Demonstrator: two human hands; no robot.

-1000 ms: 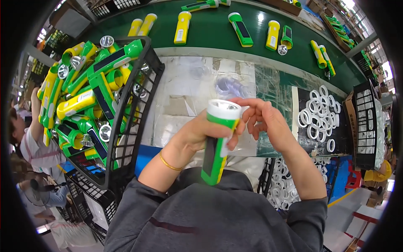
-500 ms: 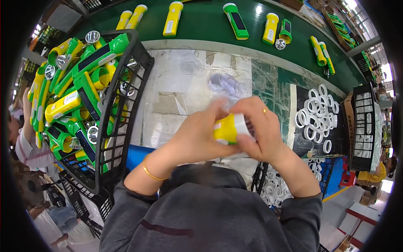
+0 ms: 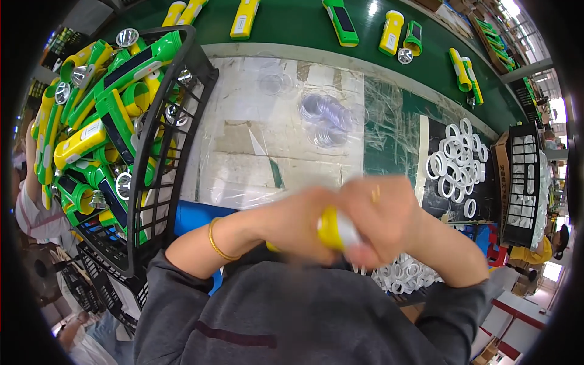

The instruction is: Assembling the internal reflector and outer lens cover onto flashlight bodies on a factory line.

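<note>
- Left hand (image 3: pixel 295 222): wrapping around the body of a yellow flashlight (image 3: pixel 329 229), fingers blurring.
- Right hand (image 3: pixel 386 213): gripping the flashlight's white end (image 3: pixel 348 234).
- Yellow flashlight: tilting between both hands, by the near edge of the counter (image 3: pixel 237 176).
- Clear discs (image 3: pixel 328 118): lying piled beyond the hands.
- White rings (image 3: pixel 456 161): lying heaped at right.
- Black crate (image 3: pixel 137 188): standing at left, holding green and yellow flashlights (image 3: pixel 114 125).

1. Cardboard box (image 3: pixel 503 176) at far right: a column of dark printed characters on its side
2. Yellow flashlight (image 3: pixel 72 149) in the black crate (image 3: pixel 205 76): tiny marks on its white panel (image 3: pixel 92 131), too small to read
</note>
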